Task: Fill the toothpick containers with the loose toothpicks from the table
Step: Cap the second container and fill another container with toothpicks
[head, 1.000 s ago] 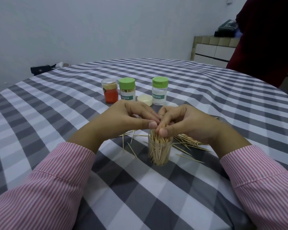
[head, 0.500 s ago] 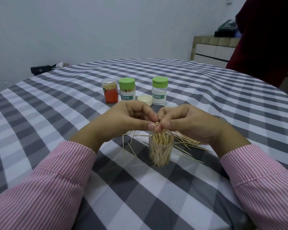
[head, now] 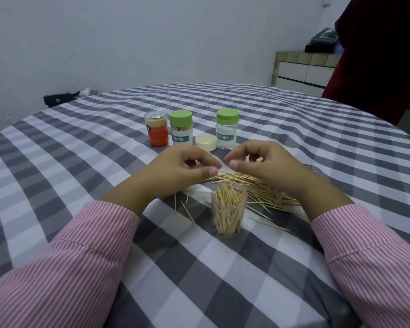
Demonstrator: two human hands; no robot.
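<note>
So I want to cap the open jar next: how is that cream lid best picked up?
Pinch the cream lid by its rim from above; it lies open side up, low and round, with a green-capped container standing close on its right, so a sideways reach looks cramped.

- One view only, from a camera worn on the person's head; no second view shares the scene
- It looks forward and down across the checked tablecloth (head: 294, 129); wide-angle, so the table edge curves
- Both sleeves enter from the bottom corners; the left hand (head: 175, 171) and right hand (head: 268, 166) sit near the middle, close to the lens
- The far wall (head: 152, 39) fills the top; a tiled counter (head: 303, 67) shows at upper right
</note>
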